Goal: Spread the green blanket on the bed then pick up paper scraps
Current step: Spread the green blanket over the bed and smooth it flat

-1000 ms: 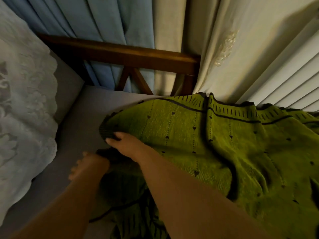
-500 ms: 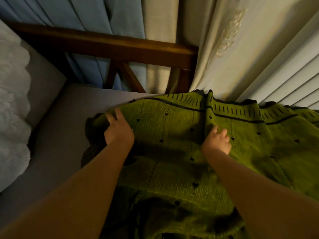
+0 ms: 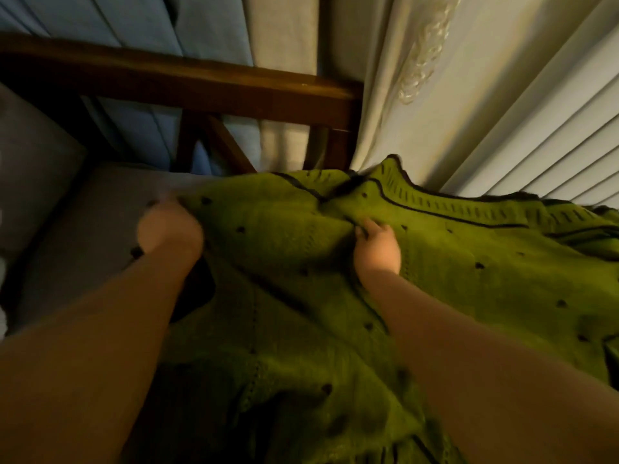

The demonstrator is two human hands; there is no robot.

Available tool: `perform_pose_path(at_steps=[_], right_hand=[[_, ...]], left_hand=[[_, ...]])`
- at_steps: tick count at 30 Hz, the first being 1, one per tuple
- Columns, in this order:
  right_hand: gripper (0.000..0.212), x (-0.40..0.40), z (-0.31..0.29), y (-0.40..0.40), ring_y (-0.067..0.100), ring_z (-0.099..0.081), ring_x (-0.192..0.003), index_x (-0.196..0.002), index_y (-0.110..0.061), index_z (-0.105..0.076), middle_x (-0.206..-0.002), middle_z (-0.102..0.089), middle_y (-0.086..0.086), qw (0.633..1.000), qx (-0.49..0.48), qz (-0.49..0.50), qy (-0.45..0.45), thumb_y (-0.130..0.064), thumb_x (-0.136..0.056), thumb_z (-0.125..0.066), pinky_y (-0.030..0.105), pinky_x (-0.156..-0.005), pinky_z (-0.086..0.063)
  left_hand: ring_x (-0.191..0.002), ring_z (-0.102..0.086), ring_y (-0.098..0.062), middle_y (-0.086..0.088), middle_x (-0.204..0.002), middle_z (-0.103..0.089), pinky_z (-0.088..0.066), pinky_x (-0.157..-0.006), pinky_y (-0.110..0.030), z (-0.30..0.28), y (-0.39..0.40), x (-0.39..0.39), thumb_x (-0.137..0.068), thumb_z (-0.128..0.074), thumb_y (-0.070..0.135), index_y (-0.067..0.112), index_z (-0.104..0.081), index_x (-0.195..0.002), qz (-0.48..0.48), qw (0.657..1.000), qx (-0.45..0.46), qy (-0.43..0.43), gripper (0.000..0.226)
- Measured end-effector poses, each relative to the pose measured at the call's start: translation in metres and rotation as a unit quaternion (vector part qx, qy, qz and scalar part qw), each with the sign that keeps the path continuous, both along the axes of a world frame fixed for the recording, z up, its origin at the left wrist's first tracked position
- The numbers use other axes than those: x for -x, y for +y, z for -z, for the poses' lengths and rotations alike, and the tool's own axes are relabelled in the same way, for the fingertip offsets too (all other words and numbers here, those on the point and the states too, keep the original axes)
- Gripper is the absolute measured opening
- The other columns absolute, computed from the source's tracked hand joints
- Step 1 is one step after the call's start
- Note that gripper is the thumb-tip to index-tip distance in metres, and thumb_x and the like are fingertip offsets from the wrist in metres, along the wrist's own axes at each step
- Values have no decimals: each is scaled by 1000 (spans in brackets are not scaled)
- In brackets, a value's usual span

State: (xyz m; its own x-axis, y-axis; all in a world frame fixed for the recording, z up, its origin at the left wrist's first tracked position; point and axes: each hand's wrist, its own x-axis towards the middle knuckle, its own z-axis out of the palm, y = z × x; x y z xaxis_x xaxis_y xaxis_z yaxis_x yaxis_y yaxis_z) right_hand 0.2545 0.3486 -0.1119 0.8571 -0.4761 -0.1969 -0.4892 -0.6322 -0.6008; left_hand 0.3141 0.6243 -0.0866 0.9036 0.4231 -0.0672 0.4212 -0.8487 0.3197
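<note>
Hands on green blanket [image 3: 452, 279], left hand [image 3: 169, 231] grip clutching edge, right hand [image 3: 378, 251] grip pinching fold.

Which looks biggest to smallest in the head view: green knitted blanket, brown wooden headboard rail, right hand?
1. Green knitted blanket
2. Brown wooden headboard rail
3. Right hand

Apparent size only; the wide-angle lens skews it.

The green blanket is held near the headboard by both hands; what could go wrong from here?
The green blanket is bunched between the left hand and the right hand, so folds may stay. Its far edge presses against the curtain and may drag it. The left grip looks blurred and may slip off the corner.
</note>
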Motion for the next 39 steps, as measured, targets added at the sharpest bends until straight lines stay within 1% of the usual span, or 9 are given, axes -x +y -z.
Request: perform_pose_path(at_steps=[2,4,8,12,16,25,29,35,39], right_hand=[[41,-14,-4,24,24,-45,-130,-143,-29,-45,-145,-38,6,994,-92,-54,-23,-22,-102,-43,19,-99,-34],[50,-26,-3,39,28,-46,-131,-149,-30,-33,-149,-35,7,984,-118,-107,74,-26,-100,-47,27,-101,-40],[59,-20,10,44,29,-35,-140,-150,-25,-32,-158,-24,6,956,-56,-207,202,-34,-96,-53,34,-110,-34],[50,4,17,32,24,-28,-145,-145,-24,-42,-161,-17,1,956,-39,-228,181,-29,-97,-54,30,-114,-28],[41,34,19,27,24,-45,-134,-138,-22,-52,-151,-40,2,963,-3,-218,158,-27,-97,-53,28,-105,-37],[36,119,1,49,31,-49,-115,-111,-17,-67,-119,-58,9,995,46,-83,-30,-32,-102,-35,41,-96,-43],[35,159,-17,51,36,-56,-91,-95,-4,-56,-94,-62,16,992,77,-27,-100,-29,-103,-33,40,-69,-41],[36,257,-19,38,31,-57,-87,-93,-9,-55,-93,-61,10,987,85,-128,-39,-35,-102,-33,33,-61,-37],[33,325,-3,22,33,-56,-104,-101,-16,-62,-107,-60,9,968,74,-223,92,-42,-96,-42,38,-82,-48]], left_hand=[[-130,-43,-40,-25,-142,-44,-33,-108,-45,-19,25,-13,-98,-46,19,-2,-30,-145,-113,989,68,-72,54],[-137,-35,-38,-24,-149,-35,-26,-113,-44,-26,47,-24,-96,-52,23,0,-18,-151,-169,975,122,-74,68],[-142,-24,-40,-22,-157,-18,-22,-117,-48,3,56,-16,-87,-67,29,9,-4,-153,-22,985,159,68,94],[-142,-24,-41,-20,-158,-18,-24,-115,-46,27,31,24,-100,-45,28,11,-10,-154,31,980,163,111,66],[-134,-39,-39,-19,-148,-39,-33,-109,-48,32,14,75,-104,-28,31,12,-25,-151,42,990,124,52,50],[-148,-12,-32,-15,-160,-12,-15,-119,-48,26,7,195,-101,-36,39,16,-10,-154,71,990,21,116,62],[-147,-13,-33,-16,-160,-12,-17,-119,-48,17,8,245,-102,-36,38,17,-7,-154,46,988,44,137,63],[-145,-16,-37,-18,-158,-15,-20,-117,-50,4,5,327,-100,-41,39,13,-10,-154,-38,985,93,139,67],[-141,-25,-40,-17,-157,-18,-30,-111,-55,2,-3,375,-97,-48,41,15,-4,-154,-103,968,168,157,76]])
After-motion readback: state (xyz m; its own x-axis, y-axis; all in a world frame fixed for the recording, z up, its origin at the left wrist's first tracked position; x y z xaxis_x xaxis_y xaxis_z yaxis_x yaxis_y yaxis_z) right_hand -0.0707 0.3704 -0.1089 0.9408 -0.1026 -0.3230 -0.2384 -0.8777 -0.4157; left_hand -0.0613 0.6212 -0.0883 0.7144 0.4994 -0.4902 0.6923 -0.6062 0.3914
